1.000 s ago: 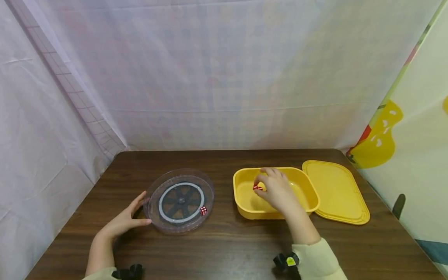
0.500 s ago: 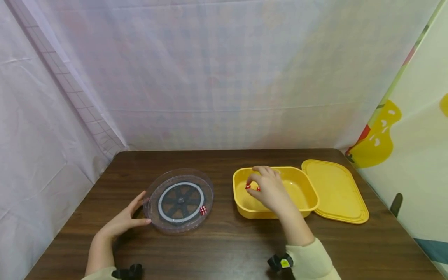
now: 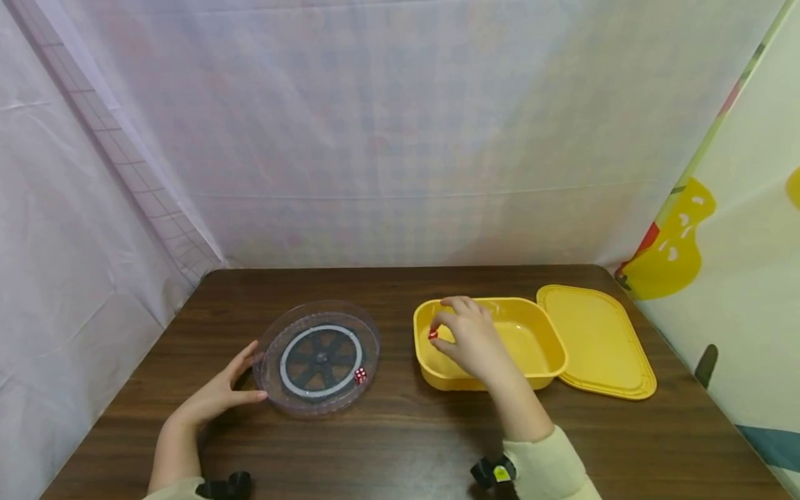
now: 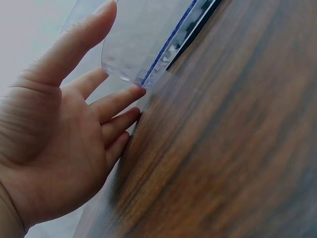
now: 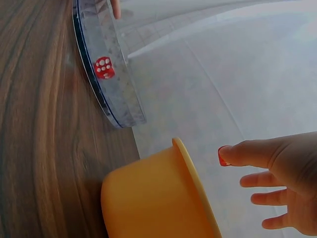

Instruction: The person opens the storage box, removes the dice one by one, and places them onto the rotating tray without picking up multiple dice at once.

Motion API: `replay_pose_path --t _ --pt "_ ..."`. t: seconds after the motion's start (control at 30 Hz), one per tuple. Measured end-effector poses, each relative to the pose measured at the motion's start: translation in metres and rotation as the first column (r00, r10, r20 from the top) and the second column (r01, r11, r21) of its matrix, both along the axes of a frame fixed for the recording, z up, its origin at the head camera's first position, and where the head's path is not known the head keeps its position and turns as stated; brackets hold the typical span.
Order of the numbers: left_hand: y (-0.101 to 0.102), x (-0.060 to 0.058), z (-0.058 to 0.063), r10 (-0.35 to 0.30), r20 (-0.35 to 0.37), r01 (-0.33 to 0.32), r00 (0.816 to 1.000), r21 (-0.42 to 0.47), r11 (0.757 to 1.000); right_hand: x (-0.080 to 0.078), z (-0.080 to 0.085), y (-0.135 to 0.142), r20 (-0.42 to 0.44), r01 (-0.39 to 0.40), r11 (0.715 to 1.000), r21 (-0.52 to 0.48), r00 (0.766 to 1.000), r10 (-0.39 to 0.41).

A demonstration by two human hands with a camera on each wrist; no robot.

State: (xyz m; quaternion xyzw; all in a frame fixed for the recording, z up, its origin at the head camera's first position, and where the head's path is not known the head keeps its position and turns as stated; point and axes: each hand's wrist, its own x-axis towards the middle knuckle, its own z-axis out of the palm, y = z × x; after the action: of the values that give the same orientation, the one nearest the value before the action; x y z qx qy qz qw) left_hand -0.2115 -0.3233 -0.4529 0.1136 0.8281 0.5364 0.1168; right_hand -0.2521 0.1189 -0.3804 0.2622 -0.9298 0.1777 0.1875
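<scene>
On brown wood surface (image 3: 381,451), toward left edge, L hand (image 3: 215,398), fingers relaxed, touches clear round plastic dish (image 3: 300,408) w/ red white-dotted die (image 3: 360,376) in; R hand (image 3: 475,344) pinches 2nd red die (image 3: 433,335) over yellow rectangular plastic tub (image 3: 453,382). Prob 1 done, 1 left afaict.

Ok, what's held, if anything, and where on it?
Right hand pinches a die by its sides, thumb to forefinger; exact faces hidden. Left hand only touches the dish.

- A dark brown wood-grain table (image 3: 375,451) with rounded far corners
- A flat yellow lid (image 3: 600,344) on the table's right side
- A pale, faintly checked curtain (image 3: 375,139) behind
- A white curtain (image 3: 56,229) at left
- A white cloth (image 3: 756,292) with yellow print at right
</scene>
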Motion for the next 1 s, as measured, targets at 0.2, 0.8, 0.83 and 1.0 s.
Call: replay_pose_path --t 0.2,0.8,0.83,1.0 --pt "0.0 0.001 -0.001 0.003 0.004 -0.003 1.0 -0.004 1.0 0.001 0.0 -0.012 0.019 -0.013 1.0 0.016 1.0 0.013" --pt "-0.002 0.004 0.0 -0.009 0.006 0.009 1.0 0.002 1.0 0.004 -0.007 -0.054 0.061 -0.059 0.998 -0.019 0.996 0.06" --pt "-0.003 0.004 0.0 -0.004 0.009 0.004 1.0 0.004 1.0 0.004 -0.008 -0.057 0.059 -0.062 0.998 -0.02 0.996 0.063" --pt "-0.003 0.005 0.0 0.01 0.028 -0.01 1.0 0.006 1.0 0.001 -0.016 -0.067 0.051 -0.064 0.998 -0.026 0.997 0.066"
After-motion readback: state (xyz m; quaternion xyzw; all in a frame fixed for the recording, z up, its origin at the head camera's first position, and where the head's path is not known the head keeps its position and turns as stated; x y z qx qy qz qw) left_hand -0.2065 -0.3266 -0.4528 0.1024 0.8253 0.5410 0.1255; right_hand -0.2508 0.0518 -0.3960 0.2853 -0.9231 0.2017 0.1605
